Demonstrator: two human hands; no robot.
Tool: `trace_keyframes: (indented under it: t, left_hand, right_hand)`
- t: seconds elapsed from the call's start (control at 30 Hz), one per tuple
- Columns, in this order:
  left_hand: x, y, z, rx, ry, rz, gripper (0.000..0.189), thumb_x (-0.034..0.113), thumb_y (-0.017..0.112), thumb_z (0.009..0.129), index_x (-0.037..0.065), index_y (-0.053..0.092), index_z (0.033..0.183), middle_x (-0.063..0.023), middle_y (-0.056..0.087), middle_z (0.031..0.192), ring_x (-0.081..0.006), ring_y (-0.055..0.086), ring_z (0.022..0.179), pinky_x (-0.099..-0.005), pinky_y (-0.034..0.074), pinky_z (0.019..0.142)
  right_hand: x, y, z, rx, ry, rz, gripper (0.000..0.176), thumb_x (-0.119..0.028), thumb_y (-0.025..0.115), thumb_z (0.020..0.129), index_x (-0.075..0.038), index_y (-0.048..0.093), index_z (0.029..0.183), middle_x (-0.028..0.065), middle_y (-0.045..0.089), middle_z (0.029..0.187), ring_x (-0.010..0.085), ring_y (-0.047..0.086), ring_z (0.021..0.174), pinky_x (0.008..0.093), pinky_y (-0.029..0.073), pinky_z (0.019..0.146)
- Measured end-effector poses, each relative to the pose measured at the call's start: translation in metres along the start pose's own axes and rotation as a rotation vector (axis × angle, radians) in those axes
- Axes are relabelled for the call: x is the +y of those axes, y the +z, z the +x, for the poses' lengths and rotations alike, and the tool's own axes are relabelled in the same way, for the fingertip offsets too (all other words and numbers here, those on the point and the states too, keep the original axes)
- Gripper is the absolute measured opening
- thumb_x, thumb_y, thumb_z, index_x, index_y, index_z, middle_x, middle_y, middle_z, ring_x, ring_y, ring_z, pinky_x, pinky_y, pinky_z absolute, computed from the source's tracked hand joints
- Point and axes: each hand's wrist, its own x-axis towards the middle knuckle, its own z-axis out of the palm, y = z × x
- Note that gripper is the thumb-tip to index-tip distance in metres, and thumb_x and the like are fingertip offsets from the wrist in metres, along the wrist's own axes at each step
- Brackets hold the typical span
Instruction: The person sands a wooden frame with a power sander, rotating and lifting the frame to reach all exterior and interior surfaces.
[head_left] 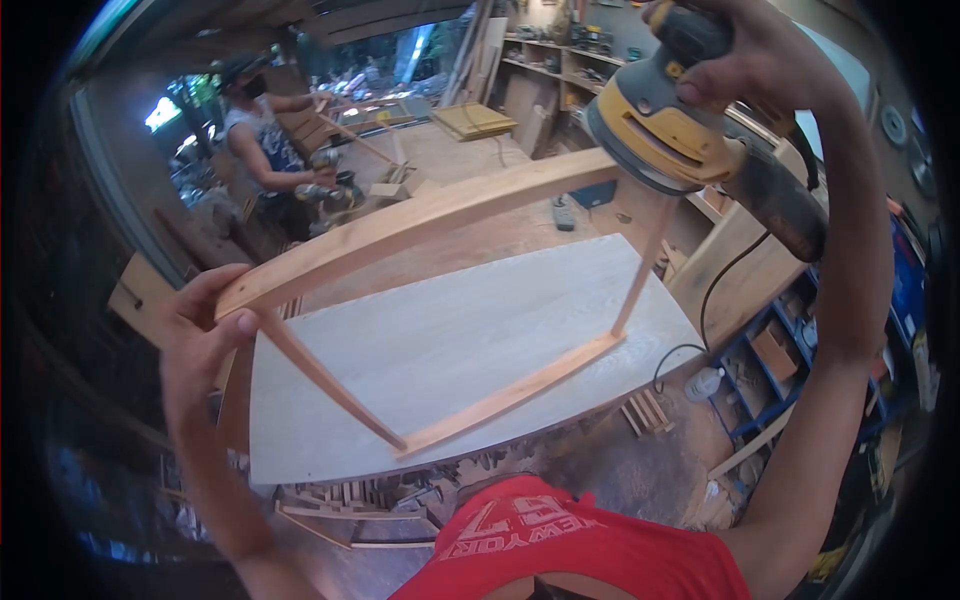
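A rectangular wooden frame stands upright on a pale board, its lower rail resting on the board. My left hand grips the left end of the top rail, thumb in front and fingers behind. At the upper right my right hand is wrapped round the top of a yellow and black sander. The sander's round pad lies against the right end of the top rail. A black cord runs from the sander's rear body down past the board's right edge.
A co-worker at the upper left holds a power tool over the far workbench. Blue shelving stands at the right with a white bottle beside it. Wooden pieces lie below the board.
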Motion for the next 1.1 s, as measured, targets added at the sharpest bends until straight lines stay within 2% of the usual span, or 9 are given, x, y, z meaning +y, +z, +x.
trace_keyframes:
  t: [0.07,0.2,0.27,0.47,0.53,0.67,0.87,0.97,1.1]
  left_hand:
    - [-0.033,0.03,-0.011,0.314,0.208,-0.37,0.066,0.037,0.09,0.084,-0.005,0.066,0.129,-0.0129,0.073,0.109,-0.0202,0.071,0.1,-0.0307,0.058,0.086]
    - [-0.024,0.087,-0.012,0.321,0.069,-0.735,0.046,0.03,0.081,0.094,-0.001,0.065,0.123,-0.0109,0.071,0.097,-0.0152,0.069,0.081,-0.0258,0.056,0.072]
    - [-0.051,0.097,-0.005,0.371,0.171,-0.687,0.04,0.034,0.073,0.101,0.0,0.061,0.12,-0.0058,0.065,0.086,-0.0094,0.057,0.064,-0.0246,0.045,0.055]
    - [-0.035,0.109,-0.004,0.454,0.185,-0.614,0.045,0.04,0.072,0.101,0.0,0.061,0.116,0.0018,0.054,0.071,-0.0059,0.047,0.056,-0.0251,0.037,0.049]
    - [-0.033,0.109,-0.012,0.43,0.159,-0.612,0.049,0.043,0.073,0.1,-0.001,0.061,0.116,0.0017,0.055,0.072,-0.0058,0.049,0.057,-0.0246,0.038,0.05]
    - [-0.031,0.113,-0.022,0.382,0.22,-0.754,0.039,0.024,0.074,0.101,-0.003,0.062,0.126,-0.0035,0.068,0.107,-0.0066,0.058,0.092,-0.0239,0.048,0.081]
    - [-0.029,0.117,-0.016,0.393,0.31,-0.864,0.039,0.013,0.077,0.098,-0.002,0.059,0.129,-0.0052,0.069,0.114,-0.0112,0.062,0.1,-0.0268,0.05,0.092]
    - [-0.034,0.113,-0.017,0.389,0.172,-0.731,0.038,0.008,0.077,0.096,-0.004,0.06,0.128,-0.008,0.07,0.117,-0.0126,0.063,0.107,-0.0279,0.049,0.096]
    - [-0.034,0.115,-0.01,0.389,0.195,-0.765,0.035,0.007,0.076,0.097,-0.005,0.061,0.126,-0.0087,0.072,0.116,-0.0119,0.064,0.107,-0.0273,0.05,0.095]
  right_hand:
    - [0.016,0.012,0.054,-0.188,-0.106,0.069,0.099,-0.035,0.097,0.064,-0.007,0.056,0.15,0.0212,0.071,0.128,0.0305,0.07,0.116,0.0382,0.054,0.103]
    - [-0.062,0.027,0.085,-0.495,-0.139,0.055,0.094,-0.038,0.094,0.069,-0.007,0.056,0.15,0.0214,0.07,0.13,0.0315,0.069,0.116,0.0396,0.052,0.105]
    - [-0.073,0.042,0.103,-0.483,-0.223,0.052,0.089,-0.039,0.092,0.072,-0.006,0.058,0.147,0.0207,0.071,0.127,0.0307,0.069,0.116,0.0392,0.053,0.104]
    - [-0.165,0.02,0.11,-0.653,-0.516,0.217,0.08,-0.04,0.088,0.076,-0.004,0.06,0.141,0.0187,0.072,0.119,0.0298,0.069,0.107,0.0398,0.054,0.097]
    - [-0.184,0.026,0.102,-0.48,-0.691,0.096,0.076,-0.041,0.086,0.077,-0.003,0.06,0.138,0.0181,0.073,0.114,0.0281,0.069,0.102,0.04,0.054,0.092]
    - [-0.23,0.008,0.117,-0.851,-0.592,0.199,0.072,-0.039,0.084,0.077,-0.004,0.062,0.136,0.0168,0.074,0.112,0.0279,0.07,0.101,0.0397,0.054,0.093]
    - [-0.253,0.022,0.096,-0.447,-0.743,-0.031,0.08,-0.041,0.083,0.076,-0.003,0.058,0.141,0.021,0.072,0.123,0.0321,0.069,0.112,0.0425,0.052,0.103]
    - [-0.265,0.019,0.119,-0.756,-0.736,0.183,0.089,-0.041,0.084,0.075,0.001,0.053,0.147,0.0234,0.069,0.129,0.0337,0.066,0.119,0.0423,0.049,0.108]
    - [-0.258,0.02,0.096,-0.511,-0.871,0.012,0.095,-0.039,0.084,0.073,0.002,0.05,0.152,0.0237,0.067,0.134,0.0329,0.065,0.123,0.0393,0.049,0.108]
